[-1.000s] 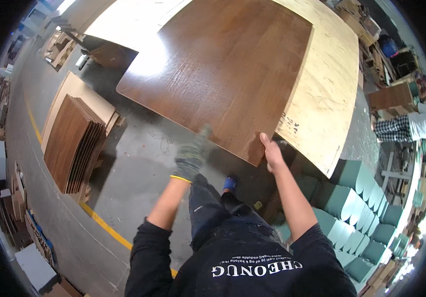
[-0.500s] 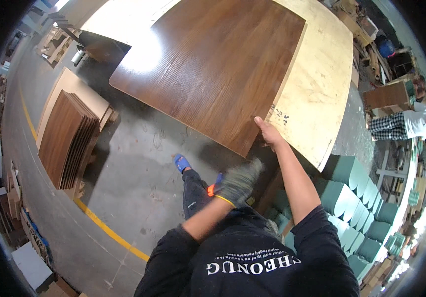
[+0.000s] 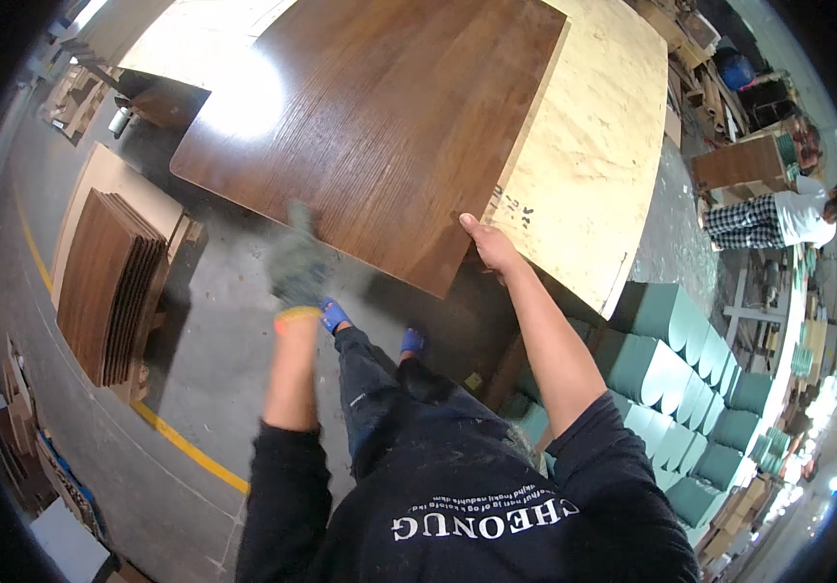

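A large dark-brown wood-grain panel lies on a pale plywood sheet, with its near edge jutting out toward me. My right hand, bare, holds the panel by its near right corner, thumb along the side edge and the other fingers mostly hidden below. At the panel's near edge, left of the middle, is my left hand in a grey-green knit glove with a yellow cuff. Motion smears its fingers, so whether it touches the panel cannot be made out.
Several similar brown panels lean in a stack on a pallet at the left. Green foam-like blocks are piled to my right. Farther right, another person in checked trousers stands by brown boards. A yellow line crosses the floor.
My gloved left hand has swung from in front of my body, left and forward, to the panel's near edge. My right hand keeps its hold at the corner. The whole view has shifted slightly.
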The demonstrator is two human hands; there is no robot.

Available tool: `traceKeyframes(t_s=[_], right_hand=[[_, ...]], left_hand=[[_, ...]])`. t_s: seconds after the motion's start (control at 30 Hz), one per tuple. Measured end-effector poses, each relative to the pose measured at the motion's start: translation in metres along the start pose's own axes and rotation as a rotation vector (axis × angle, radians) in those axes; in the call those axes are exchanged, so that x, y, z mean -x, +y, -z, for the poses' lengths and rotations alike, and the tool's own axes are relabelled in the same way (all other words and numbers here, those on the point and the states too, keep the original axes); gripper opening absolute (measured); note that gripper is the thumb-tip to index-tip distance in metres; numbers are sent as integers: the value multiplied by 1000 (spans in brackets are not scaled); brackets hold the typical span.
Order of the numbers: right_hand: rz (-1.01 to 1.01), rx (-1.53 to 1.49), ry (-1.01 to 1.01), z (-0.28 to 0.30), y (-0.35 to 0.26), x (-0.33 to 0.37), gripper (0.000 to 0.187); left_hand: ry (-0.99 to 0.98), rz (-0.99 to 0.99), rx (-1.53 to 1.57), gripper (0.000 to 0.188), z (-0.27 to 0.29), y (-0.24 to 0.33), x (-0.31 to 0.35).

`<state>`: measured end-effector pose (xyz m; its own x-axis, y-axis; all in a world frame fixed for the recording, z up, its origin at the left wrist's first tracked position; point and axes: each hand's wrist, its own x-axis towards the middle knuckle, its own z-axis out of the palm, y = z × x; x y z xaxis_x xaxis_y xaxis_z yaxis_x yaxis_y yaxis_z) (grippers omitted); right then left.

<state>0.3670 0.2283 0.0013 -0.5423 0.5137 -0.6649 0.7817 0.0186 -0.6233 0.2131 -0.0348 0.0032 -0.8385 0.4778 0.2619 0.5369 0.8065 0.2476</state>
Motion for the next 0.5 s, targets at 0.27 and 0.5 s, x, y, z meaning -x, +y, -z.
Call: traceKeyframes(t_s=[0.27, 0.5], right_hand=[[89, 15, 25, -11, 6, 1, 77], [94, -37, 72, -18, 7, 3, 74]], left_hand=[[-969, -487, 569, 45, 30, 161, 153], [81, 361, 788, 47, -44, -37, 50]])
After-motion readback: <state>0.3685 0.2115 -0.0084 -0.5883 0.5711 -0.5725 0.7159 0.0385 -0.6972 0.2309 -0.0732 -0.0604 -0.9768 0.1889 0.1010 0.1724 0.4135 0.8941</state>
